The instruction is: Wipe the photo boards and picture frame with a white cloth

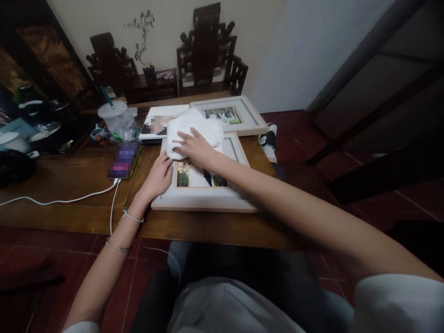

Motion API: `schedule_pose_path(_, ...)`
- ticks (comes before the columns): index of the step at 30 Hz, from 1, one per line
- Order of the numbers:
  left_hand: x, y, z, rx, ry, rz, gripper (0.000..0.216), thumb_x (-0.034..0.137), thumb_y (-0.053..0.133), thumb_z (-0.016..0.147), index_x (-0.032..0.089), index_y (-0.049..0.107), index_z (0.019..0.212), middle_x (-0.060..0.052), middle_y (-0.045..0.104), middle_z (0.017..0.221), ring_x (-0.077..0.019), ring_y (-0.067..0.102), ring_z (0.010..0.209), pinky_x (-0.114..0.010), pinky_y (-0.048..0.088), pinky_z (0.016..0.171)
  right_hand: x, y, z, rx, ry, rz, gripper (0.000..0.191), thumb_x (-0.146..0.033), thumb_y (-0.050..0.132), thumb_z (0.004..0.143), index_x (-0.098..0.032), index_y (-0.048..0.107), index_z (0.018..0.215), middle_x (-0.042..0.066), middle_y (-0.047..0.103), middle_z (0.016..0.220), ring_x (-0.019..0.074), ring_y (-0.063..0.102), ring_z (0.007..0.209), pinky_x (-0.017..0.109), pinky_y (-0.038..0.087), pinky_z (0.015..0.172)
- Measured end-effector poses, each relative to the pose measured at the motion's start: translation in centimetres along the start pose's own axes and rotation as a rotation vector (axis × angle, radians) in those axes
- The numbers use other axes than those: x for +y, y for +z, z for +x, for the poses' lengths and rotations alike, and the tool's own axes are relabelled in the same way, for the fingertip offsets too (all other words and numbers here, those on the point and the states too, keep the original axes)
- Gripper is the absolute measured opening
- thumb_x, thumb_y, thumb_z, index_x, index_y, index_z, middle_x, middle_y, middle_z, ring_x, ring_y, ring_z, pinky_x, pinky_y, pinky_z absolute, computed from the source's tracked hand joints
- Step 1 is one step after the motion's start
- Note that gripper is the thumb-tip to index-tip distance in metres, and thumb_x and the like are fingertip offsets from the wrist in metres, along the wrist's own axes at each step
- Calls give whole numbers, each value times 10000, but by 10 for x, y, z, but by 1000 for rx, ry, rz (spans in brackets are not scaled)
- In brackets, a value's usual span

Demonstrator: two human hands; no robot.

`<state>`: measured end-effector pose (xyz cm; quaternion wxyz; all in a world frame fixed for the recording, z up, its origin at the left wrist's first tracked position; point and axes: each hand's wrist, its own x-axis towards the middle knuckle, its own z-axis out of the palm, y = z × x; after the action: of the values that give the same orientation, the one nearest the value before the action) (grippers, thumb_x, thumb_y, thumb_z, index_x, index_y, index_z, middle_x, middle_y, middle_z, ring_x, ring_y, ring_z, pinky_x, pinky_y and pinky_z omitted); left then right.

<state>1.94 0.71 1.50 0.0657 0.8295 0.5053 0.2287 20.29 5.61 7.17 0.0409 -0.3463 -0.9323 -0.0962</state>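
Note:
A picture frame (208,201) with a pale wide border lies flat at the table's front edge, a photo inside it. Over its upper left part my right hand (196,147) presses a white cloth (187,121), the fingers bent into it and somewhat apart. The cloth is bunched and hides that corner. My left hand (159,176) rests on the frame's left edge with its fingers stretched out, the fingertips close to the cloth. A second picture frame (252,121) lies behind, beside a white-edged photo panel (147,121) partly covered by the cloth.
Left of the frames, a phone (124,159) lies on the wooden table (69,178) with white cables (62,202) attached. Behind it stand a plastic cup (113,113) with a straw and a crumpled clear bag (126,126). Dark carved chairs (207,55) line the wall.

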Motion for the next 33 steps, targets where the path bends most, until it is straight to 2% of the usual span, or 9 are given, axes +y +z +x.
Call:
schedule_pose_path(2,1,0,0,-11,-5,-3,438,210,371,966,147,537,1367,-127,499,1483,-284,313,1474,-525,280,1210,3,4,4,-33,18,15,430,0,452,851,-140,670,1194,178,634,1299,289,417,1359,508,275,1089)
schedule_pose_path(6,1,1,-1,-22,-34,5,451,212,367,964,124,525,1378,-138,493,1491,-283,315,1475,-512,272,1216,24,3,-18,-51,75,13,470,-7,460,813,-174,714,1172,173,614,1322,297,597,1149,487,343,1042)
schedule_pose_path(11,1,2,-3,-9,-33,-2,452,205,374,952,140,536,1370,-121,511,1482,-277,321,1474,-511,272,1219,60,0,-70,-67,203,-22,515,-10,473,737,-203,758,1120,144,648,1315,317,658,1036,447,442,917)
schedule_pose_path(14,0,4,-4,-3,-44,1,455,206,361,957,117,533,1368,-139,503,1486,-280,321,1473,-511,279,1214,68,1,-100,-90,226,-31,556,3,448,712,-189,745,1141,147,639,1334,321,672,1040,441,463,875)
schedule_pose_path(18,-3,6,-3,1,-53,-5,461,206,366,955,94,529,1371,-168,494,1488,-287,329,1469,-528,278,1206,49,-5,-133,-116,119,-22,570,28,420,695,-143,719,1149,179,686,1238,342,514,1314,480,441,937)
schedule_pose_path(20,-4,6,-3,4,-52,-4,462,203,371,952,80,532,1367,-178,495,1485,-289,333,1467,-527,279,1205,32,-14,-148,-159,82,6,575,26,425,682,-145,715,1147,181,691,1227,345,457,1368,509,439,955)
schedule_pose_path(24,-4,6,-3,18,-39,3,450,197,387,943,95,554,1348,-156,515,1473,-288,344,1462,-517,286,1209,1,-40,-180,-213,58,124,564,30,450,652,-189,746,1079,151,682,1262,338,548,1287,478,471,952)
schedule_pose_path(27,-4,5,-2,24,-35,7,442,201,391,943,129,560,1345,-128,529,1466,-288,352,1457,-530,297,1204,-18,-56,-195,-233,49,212,584,48,442,645,-209,748,1070,128,735,1140,325,619,1198,419,506,894)
schedule_pose_path(33,-3,5,-2,8,-39,14,450,199,383,945,85,548,1348,-165,504,1479,-291,330,1467,-513,281,1212,-51,-67,-169,-343,52,170,521,23,438,714,-185,724,1097,176,706,1094,326,663,1099,394,519,834)
